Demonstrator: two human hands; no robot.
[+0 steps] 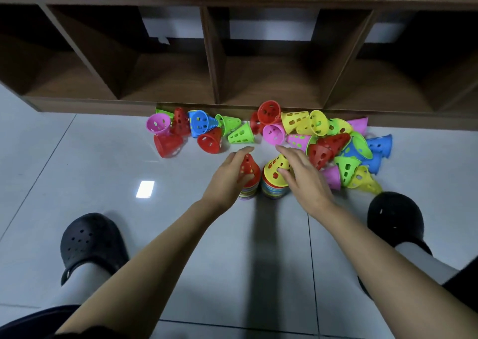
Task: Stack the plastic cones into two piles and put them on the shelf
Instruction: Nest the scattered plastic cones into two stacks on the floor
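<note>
Two multicoloured cone stacks stand side by side on the floor. A red cone [250, 166] tops the left stack [247, 192], and my left hand [229, 176] holds that cone between thumb and fingers. The right stack [273, 190] is topped by a yellow cone [276, 166]. My right hand [301, 176] lies against the yellow cone with fingers stretched forward and the thumb touching it. Several loose cones lie in a left cluster [196, 132] and a bigger right heap [336, 145]. The brown wooden shelf [217, 80] with open compartments stands just behind them.
My two feet in black perforated clogs, the left one [90, 245] and the right one [395, 219], rest on the grey tiled floor [103, 173] either side of my arms. The shelf's base board [90, 107] runs along the floor behind the cones.
</note>
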